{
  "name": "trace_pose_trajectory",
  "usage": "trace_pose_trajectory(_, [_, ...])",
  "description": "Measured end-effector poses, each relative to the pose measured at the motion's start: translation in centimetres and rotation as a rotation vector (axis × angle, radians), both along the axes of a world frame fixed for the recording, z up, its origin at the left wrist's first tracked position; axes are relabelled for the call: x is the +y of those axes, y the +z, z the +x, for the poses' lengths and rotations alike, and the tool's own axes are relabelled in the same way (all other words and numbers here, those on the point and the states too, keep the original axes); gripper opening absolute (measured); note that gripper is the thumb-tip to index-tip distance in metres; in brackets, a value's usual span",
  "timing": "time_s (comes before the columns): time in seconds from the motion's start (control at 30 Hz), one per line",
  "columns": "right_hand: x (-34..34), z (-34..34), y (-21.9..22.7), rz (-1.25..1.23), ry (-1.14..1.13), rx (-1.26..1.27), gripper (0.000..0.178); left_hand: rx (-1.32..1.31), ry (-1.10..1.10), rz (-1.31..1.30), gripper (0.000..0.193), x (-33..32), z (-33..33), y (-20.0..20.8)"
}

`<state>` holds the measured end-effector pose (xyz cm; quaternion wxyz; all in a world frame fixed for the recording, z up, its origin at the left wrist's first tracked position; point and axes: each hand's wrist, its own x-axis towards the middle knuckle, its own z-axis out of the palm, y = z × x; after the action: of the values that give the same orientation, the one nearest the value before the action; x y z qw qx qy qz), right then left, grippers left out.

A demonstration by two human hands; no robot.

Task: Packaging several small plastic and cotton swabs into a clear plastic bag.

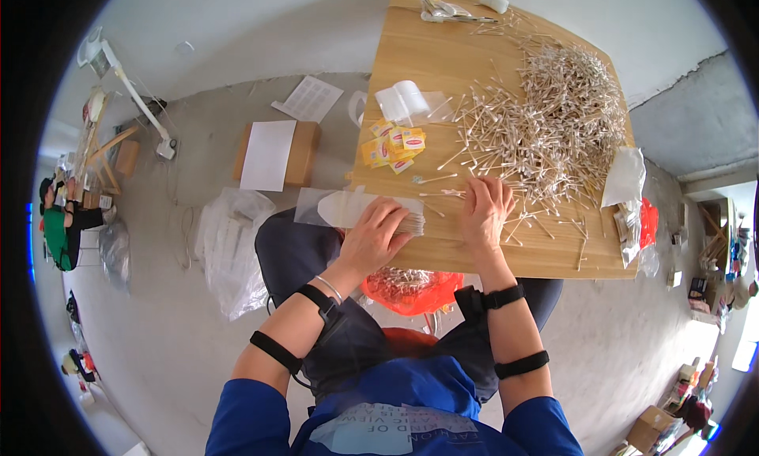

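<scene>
A large heap of cotton swabs [561, 116] covers the right part of the wooden table [435, 53], with loose ones scattered toward me. At the table's front left edge, my left hand [370, 233] rests closed over a stack of clear plastic bags [407, 222], whose left end overhangs the edge. My right hand [487, 212] is at the near side of the heap, fingers curled down against several cotton swabs; what lies under the fingertips is partly hidden. Yellow and white printed cards [393, 146] lie beyond my left hand.
Beyond the cards lies a roll of clear plastic [403, 102]. A red bag of swabs [411, 290] hangs below the table edge, between my legs. A cardboard box [303, 154] stands on the floor at left, near a crumpled plastic bag [229, 246]. Another person [62, 227] sits far left.
</scene>
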<state>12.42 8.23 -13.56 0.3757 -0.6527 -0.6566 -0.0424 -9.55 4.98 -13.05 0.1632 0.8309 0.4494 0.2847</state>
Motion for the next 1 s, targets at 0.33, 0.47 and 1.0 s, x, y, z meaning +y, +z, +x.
trace_pose_trajectory(0.33, [-2.9,-2.7,-0.7,-0.159,0.149,-0.151,0.012,-0.018,-0.03,0.034,0.042,0.2,0.2,-0.2])
trace_pose_trajectory(0.47, [-3.5,-2.2,0.6,-0.151,0.096,-0.002,0.009,-0.025,-0.026,0.017,0.045,0.3,0.1,-0.4])
trace_pose_trajectory(1.0, [0.7,2.0,0.6,-0.211,0.206,-0.131,0.009,0.02,-0.015,0.073,0.044,0.1,0.0,-0.9])
